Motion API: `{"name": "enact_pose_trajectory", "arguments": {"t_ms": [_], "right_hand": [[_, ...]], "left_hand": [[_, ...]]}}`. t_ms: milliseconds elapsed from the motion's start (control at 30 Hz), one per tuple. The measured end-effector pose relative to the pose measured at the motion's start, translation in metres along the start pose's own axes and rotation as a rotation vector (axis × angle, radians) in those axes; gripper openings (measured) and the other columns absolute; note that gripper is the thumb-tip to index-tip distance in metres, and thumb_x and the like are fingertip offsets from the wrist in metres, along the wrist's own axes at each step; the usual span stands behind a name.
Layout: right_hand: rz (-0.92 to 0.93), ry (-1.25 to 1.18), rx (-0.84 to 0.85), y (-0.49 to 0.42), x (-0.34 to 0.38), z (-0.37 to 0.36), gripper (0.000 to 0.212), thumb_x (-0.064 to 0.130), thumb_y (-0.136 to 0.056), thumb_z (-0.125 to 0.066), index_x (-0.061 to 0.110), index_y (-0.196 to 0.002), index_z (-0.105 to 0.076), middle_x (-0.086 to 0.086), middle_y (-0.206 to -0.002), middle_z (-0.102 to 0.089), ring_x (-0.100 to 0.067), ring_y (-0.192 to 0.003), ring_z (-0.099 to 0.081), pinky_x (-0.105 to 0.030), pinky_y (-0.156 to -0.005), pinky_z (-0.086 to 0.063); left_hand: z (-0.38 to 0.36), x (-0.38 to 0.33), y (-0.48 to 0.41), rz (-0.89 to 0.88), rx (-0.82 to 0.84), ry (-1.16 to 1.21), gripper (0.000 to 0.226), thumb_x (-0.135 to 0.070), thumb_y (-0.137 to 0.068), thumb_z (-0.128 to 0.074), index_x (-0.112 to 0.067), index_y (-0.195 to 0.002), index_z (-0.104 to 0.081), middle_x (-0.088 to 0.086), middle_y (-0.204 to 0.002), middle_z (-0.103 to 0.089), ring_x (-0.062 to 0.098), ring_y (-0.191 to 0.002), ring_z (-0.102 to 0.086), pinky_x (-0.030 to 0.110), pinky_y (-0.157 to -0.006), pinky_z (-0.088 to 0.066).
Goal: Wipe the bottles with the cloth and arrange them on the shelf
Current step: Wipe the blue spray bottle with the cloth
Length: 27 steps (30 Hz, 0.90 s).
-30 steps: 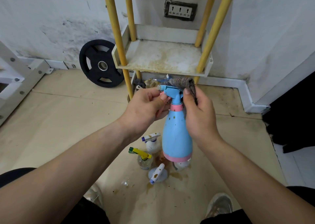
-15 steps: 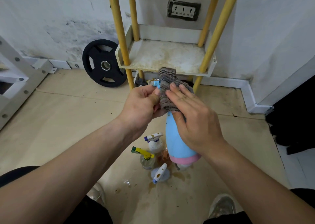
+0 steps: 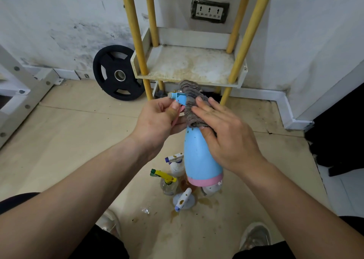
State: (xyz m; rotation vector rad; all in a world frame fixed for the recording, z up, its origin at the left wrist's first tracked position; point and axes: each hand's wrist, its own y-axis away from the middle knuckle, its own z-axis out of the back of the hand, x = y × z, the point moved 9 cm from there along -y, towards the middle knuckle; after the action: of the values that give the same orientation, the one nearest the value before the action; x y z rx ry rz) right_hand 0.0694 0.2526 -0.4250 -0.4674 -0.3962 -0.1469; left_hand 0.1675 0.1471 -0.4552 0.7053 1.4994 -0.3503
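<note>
Left hand (image 3: 157, 120) pinches blue bottle (image 3: 201, 160) by its trigger head; right hand (image 3: 226, 138) presses cloth (image 3: 191, 103) flat-fingered. Risk: the slight hold could drop it onto floor bottles (image 3: 173, 180).

Bright, even indoor light, soft shadows, sharp focus, wide-angle bending at the edges.
</note>
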Motion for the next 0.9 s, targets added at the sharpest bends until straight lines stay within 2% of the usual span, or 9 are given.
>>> {"name": "enact_pose_trajectory", "arguments": {"t_ms": [67,133,167,267,367,500,667,767,900], "right_hand": [[-0.127,-0.074,0.025,0.002,-0.013,0.004,0.043,0.023,-0.097,-0.048,0.023,-0.137,-0.064,0.006,-0.142,-0.062,-0.014,-0.135,-0.054,-0.035,-0.109,-0.047],[-0.298,-0.237,-0.007,0.006,-0.031,0.008,0.028,0.023,-0.102,-0.051,0.036,-0.118,-0.071,0.006,-0.107,-0.076,-0.001,-0.095,-0.067,-0.018,-0.082,-0.052],[-0.389,-0.352,-0.050,0.008,-0.040,0.009,0.022,0.025,-0.103,-0.053,0.037,-0.106,-0.071,0.003,-0.090,-0.075,-0.002,-0.080,-0.066,-0.022,-0.072,-0.054],[-0.578,-0.700,-0.151,0.013,-0.053,0.003,0.024,0.028,-0.106,-0.050,0.031,-0.098,-0.072,0.001,-0.093,-0.075,-0.016,-0.092,-0.070,-0.045,-0.081,-0.060],[-0.677,-0.962,-0.146,0.015,-0.045,-0.015,0.027,0.023,-0.108,-0.047,0.026,-0.099,-0.072,0.004,-0.097,-0.076,-0.010,-0.093,-0.069,-0.032,-0.080,-0.057],[-0.731,-1.101,-0.217,0.015,-0.045,-0.019,0.027,0.022,-0.109,-0.045,0.020,-0.103,-0.071,0.002,-0.095,-0.075,-0.010,-0.090,-0.068,-0.029,-0.077,-0.055],[-0.751,-1.197,-0.225,0.014,-0.045,-0.022,0.026,0.021,-0.108,-0.045,0.017,-0.107,-0.070,0.005,-0.092,-0.076,-0.006,-0.084,-0.071,-0.023,-0.066,-0.056],[-0.783,-1.240,-0.228,0.016,-0.046,-0.024,0.026,0.022,-0.108,-0.045,0.017,-0.108,-0.071,0.001,-0.099,-0.076,-0.011,-0.091,-0.071,-0.027,-0.074,-0.056],[-0.817,-1.299,-0.225,0.017,-0.047,-0.024,0.027,0.025,-0.108,-0.045,0.016,-0.115,-0.070,-0.010,-0.116,-0.075,-0.020,-0.104,-0.071,-0.041,-0.090,-0.055]], "left_hand": [[0.001,-0.002,-0.001,-0.008,0.003,-0.016,0.029,-0.010,-0.109,-0.040,0.000,-0.112,-0.066,0.015,-0.107,-0.075,0.025,-0.096,-0.075,0.033,-0.089,-0.061],[0.000,-0.004,-0.001,-0.038,0.008,-0.072,0.028,-0.010,-0.109,-0.041,-0.003,-0.115,-0.067,0.015,-0.113,-0.074,0.022,-0.099,-0.075,0.032,-0.090,-0.060],[-0.001,-0.005,-0.001,-0.051,0.009,-0.098,0.027,-0.011,-0.109,-0.041,-0.005,-0.115,-0.067,0.014,-0.114,-0.074,0.021,-0.100,-0.075,0.031,-0.090,-0.059],[-0.005,-0.010,0.002,-0.092,0.008,-0.118,0.027,-0.011,-0.108,-0.042,-0.014,-0.110,-0.069,0.008,-0.111,-0.075,0.020,-0.104,-0.073,0.029,-0.091,-0.059],[-0.009,-0.014,0.005,-0.134,0.010,-0.131,0.025,-0.014,-0.108,-0.044,-0.015,-0.113,-0.069,0.008,-0.114,-0.075,0.019,-0.105,-0.072,0.031,-0.090,-0.057],[-0.012,-0.012,0.004,-0.160,0.029,-0.125,0.027,-0.024,-0.106,-0.051,-0.014,-0.124,-0.068,0.007,-0.119,-0.072,0.019,-0.110,-0.070,0.026,-0.085,-0.059],[-0.019,-0.010,0.002,-0.195,0.120,-0.186,0.032,-0.034,-0.108,-0.044,-0.022,-0.117,-0.071,0.002,-0.111,-0.072,0.026,-0.113,-0.067,0.037,-0.099,-0.055],[-0.021,-0.009,0.001,-0.151,0.175,-0.197,0.035,-0.040,-0.107,-0.041,-0.026,-0.111,-0.073,-0.003,-0.110,-0.074,0.016,-0.110,-0.067,0.036,-0.103,-0.051],[-0.027,-0.009,0.002,-0.132,0.300,-0.201,0.037,-0.053,-0.101,-0.045,-0.031,-0.094,-0.074,0.004,-0.093,-0.061,0.031,-0.103,-0.059,0.061,-0.111,-0.040]]}}
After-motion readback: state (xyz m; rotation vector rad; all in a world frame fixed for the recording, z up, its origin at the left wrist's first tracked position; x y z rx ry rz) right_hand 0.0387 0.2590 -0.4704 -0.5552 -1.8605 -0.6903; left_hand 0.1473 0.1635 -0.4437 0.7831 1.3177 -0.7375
